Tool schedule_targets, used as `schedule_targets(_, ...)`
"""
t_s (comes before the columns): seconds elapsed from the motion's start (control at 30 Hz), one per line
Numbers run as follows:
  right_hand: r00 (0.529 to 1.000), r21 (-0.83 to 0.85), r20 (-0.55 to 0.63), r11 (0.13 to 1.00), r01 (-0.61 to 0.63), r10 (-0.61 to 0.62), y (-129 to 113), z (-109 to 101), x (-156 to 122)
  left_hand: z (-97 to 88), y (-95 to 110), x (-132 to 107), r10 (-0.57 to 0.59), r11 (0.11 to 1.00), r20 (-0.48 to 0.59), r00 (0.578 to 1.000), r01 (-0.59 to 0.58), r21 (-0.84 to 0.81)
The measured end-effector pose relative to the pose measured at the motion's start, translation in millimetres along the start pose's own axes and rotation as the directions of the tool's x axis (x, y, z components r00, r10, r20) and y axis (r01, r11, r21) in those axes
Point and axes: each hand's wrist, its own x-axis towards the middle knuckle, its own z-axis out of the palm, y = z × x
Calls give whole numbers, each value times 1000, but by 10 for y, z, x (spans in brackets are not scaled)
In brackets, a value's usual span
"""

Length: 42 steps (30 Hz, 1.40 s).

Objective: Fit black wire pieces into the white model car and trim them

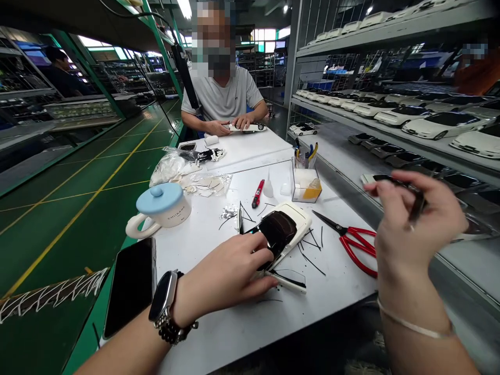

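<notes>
A white model car body with dark windows lies on the white table. My left hand, with a watch on its wrist, rests on the car's near end, fingers curled against it. My right hand is raised to the right of the table and pinches a thin dark tool, probably tweezers. Thin black strips lie scattered around the car.
Red-handled scissors, a red cutter, a clear box of tools, a blue-lidded mug and a phone sit on the table. A person sits opposite holding a white model car. Shelves of model cars stand at right.
</notes>
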Motion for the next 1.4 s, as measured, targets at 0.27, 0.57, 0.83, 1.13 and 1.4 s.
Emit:
schedule_targets(0.27, 897, -52, 358, 965, -257, 259, -138, -213, -1023, 28, 36, 32, -56, 995, -50, 997, 60, 83)
schedule_targets(0.57, 896, -70, 416, 987, -143, 159, -63, -83, -1105, 46, 37, 26, -69, 992, -25, 997, 72, 102)
schedule_targets(0.83, 891, -95, 426, 987, -130, 158, -63, -107, -1119, 134, 51, 47, -118, 986, -79, 990, 126, 110)
schedule_targets(1.13, 997, 34, -3, 996, -81, 81, -201, -95, -399, 764, 226, 172, -278, 932, -339, 899, 338, 131)
schedule_targets(1.4, 977, -130, 205, 988, 80, -52, 818, 267, 538, 695, 244, 381, -353, 883, -394, 849, 441, 161)
